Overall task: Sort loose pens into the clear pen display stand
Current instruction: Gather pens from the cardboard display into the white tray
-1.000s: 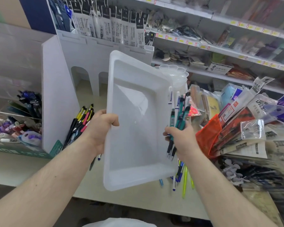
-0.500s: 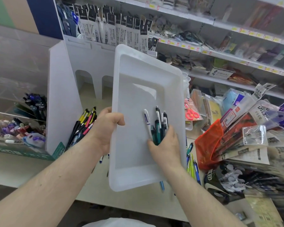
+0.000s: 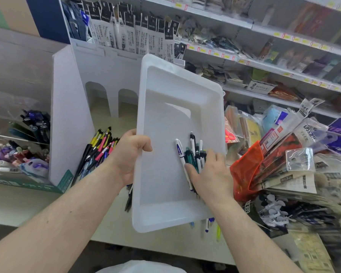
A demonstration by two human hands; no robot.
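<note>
1. Presently, your left hand (image 3: 129, 154) grips the left rim of the white tray (image 3: 165, 123), thumb hooked over the edge and the other fingers hidden beneath it, holding the tray tilted above the table (image 3: 24, 201).
2. Your right hand (image 3: 209, 174) lies inside the tray at its lower right, fingers curled around a bundle of pens (image 3: 193, 154). Whether the bundle is clamped or already being let go, I cannot tell.
3. Relation that matters: the pens' long axes run up the tray, tips pointing away from you, projecting beyond your right fingers. Your right hand is the nearer one; the left is occupied with the rim.
4. Left of the tray stands the clear pen display stand (image 3: 28, 123), well apart, with dark pens in its upper tier. A white divider panel (image 3: 67, 119) lies between stand and tray.
5. Between divider and tray, a loose heap of pens (image 3: 98, 148) rests on the table, leaning left; more pens show under the tray's near edge.
6. Materials: the tray is smooth, translucent moulded plastic with rounded corners; the pens are slim, glossy barrels, judged liable to slide on the tilt.
</note>
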